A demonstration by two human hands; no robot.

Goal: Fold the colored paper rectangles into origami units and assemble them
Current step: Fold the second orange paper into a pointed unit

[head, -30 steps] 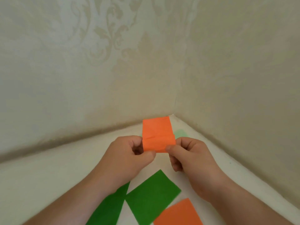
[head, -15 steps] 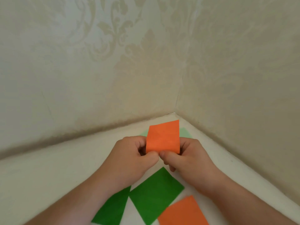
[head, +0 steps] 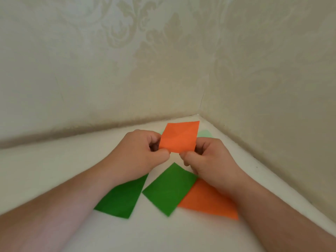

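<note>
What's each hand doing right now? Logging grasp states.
Left hand: pinches the orange paper at its lower left corner.
Right hand: pinches the same paper's lower right corner.

Two walls (head: 91,60) papered in pale cream with a faint damask scroll pattern meet at a corner at right of centre. Below them lies a plain white bench (head: 45,170), softly and evenly lit.

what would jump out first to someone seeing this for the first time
The orange paper held up in the middle, near the wall corner, pinched at its lower edge by the left hand and the right hand. Below the hands, two dark green sheets and another orange sheet lie on the white surface.
</note>
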